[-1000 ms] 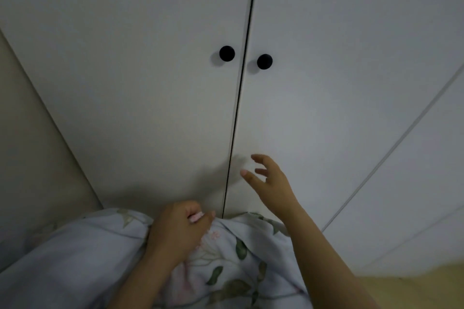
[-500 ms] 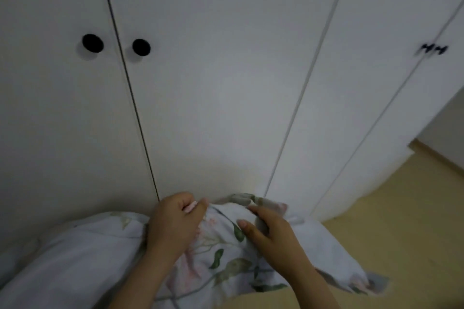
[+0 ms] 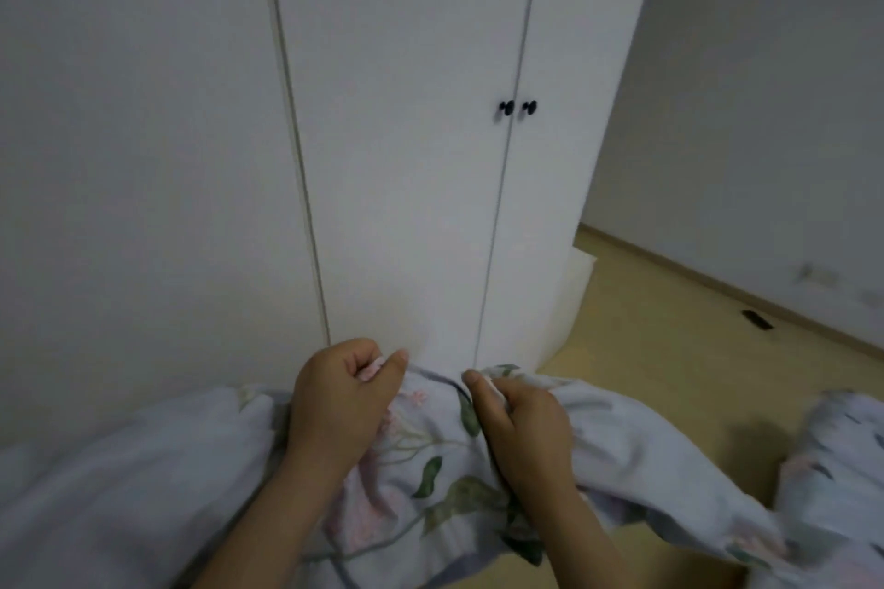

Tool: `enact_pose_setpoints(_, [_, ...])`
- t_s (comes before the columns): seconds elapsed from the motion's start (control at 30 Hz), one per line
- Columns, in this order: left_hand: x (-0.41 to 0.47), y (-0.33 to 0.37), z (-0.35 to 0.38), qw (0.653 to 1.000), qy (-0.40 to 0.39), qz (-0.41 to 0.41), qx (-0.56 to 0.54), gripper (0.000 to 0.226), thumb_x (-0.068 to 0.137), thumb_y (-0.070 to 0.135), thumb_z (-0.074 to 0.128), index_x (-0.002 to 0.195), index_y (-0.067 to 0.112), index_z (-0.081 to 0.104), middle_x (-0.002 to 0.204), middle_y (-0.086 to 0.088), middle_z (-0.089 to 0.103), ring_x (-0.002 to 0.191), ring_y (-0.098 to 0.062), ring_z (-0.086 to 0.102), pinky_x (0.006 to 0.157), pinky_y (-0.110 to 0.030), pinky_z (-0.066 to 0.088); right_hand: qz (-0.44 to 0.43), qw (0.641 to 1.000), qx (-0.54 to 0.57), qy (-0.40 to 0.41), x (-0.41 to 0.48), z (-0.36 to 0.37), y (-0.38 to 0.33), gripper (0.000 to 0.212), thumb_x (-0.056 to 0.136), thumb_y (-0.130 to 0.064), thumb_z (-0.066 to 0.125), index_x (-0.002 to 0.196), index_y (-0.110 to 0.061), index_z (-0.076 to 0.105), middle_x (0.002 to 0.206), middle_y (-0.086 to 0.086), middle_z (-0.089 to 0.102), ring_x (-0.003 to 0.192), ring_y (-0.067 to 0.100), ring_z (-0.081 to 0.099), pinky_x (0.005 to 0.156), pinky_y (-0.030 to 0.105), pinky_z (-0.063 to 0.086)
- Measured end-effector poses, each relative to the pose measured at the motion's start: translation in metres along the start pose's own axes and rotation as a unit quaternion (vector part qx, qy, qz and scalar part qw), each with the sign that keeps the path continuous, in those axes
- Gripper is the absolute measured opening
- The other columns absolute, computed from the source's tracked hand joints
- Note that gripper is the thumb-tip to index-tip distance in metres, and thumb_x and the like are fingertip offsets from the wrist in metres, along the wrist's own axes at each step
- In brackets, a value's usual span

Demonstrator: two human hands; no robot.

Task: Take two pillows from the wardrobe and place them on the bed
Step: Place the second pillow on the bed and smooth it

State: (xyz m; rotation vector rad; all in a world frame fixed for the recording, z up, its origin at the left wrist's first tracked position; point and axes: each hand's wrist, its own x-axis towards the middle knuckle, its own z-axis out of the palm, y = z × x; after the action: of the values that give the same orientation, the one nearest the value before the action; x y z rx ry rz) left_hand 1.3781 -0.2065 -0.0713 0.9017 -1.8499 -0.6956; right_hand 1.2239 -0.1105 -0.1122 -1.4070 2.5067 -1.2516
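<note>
closed wardrobe doors (image 3: 406, 158) stand ahead, floor (image 3: 669, 349) rightward; left hand (image 3: 339, 402) and right hand (image 3: 524, 421) clutch floral pillow (image 3: 423, 450).

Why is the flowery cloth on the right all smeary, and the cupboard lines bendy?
Head view: the flowery pillow smears toward the right edge, probably from movement; the wide-angle lens bends the wardrobe door lines; light is dim, with a soft shadow on the floor.

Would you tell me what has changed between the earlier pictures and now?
The right hand, open in front of the wardrobe a second ago, came down and took hold of the pillow beside the left hand. The view swung right: the first knobs left it; other knobs and the floor came in. The left hand kept its grip on the pillow; the wardrobe stayed shut.
</note>
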Motion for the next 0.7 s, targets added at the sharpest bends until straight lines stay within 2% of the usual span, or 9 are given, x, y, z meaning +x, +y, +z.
enact_pose_setpoints(0.17, [0.015, 0.025, 0.073, 0.998, -0.056, 0.019, -0.035, 0.049, 0.072, 0.038, 0.062, 0.049, 0.019, 0.022, 0.046, 0.003, 0.021, 0.044, -0.008, 0.019, 0.044, -0.027, 0.02, 0.033, 0.997, -0.031, 0.07, 0.019, -0.053, 0.047, 0.073, 0.078, -0.072, 0.03, 0.056, -0.004, 0.045, 0.046, 0.011, 0.048, 0.049, 0.024, 0.05, 0.053, 0.043, 0.041])
enact_pose_setpoints(0.47, [0.06, 0.057, 0.199, 0.98, -0.152, 0.057, -0.118, 0.049, 0.071, 0.038, 0.063, 0.049, 0.019, 0.024, 0.047, 0.003, 0.018, 0.044, -0.009, 0.019, 0.042, -0.023, 0.018, 0.095, 0.974, -0.115, 0.17, 0.064, -0.118, 0.12, 0.063, 0.078, -0.067, 0.036, 0.051, -0.011, 0.038, 0.042, 0.003, 0.038, 0.046, 0.019, 0.048, 0.049, 0.034, 0.032])
enact_pose_setpoints(0.7, [0.136, 0.072, 0.296, 0.946, -0.236, 0.1, -0.196, 0.05, 0.071, 0.041, 0.064, 0.049, 0.019, 0.024, 0.046, 0.0, 0.021, 0.045, -0.011, 0.021, 0.043, -0.025, 0.021, 0.138, 0.947, -0.157, 0.243, 0.132, -0.142, 0.164, 0.06, 0.079, -0.065, 0.038, 0.048, -0.015, 0.033, 0.041, 0.001, 0.036, 0.043, 0.017, 0.044, 0.047, 0.03, 0.027])
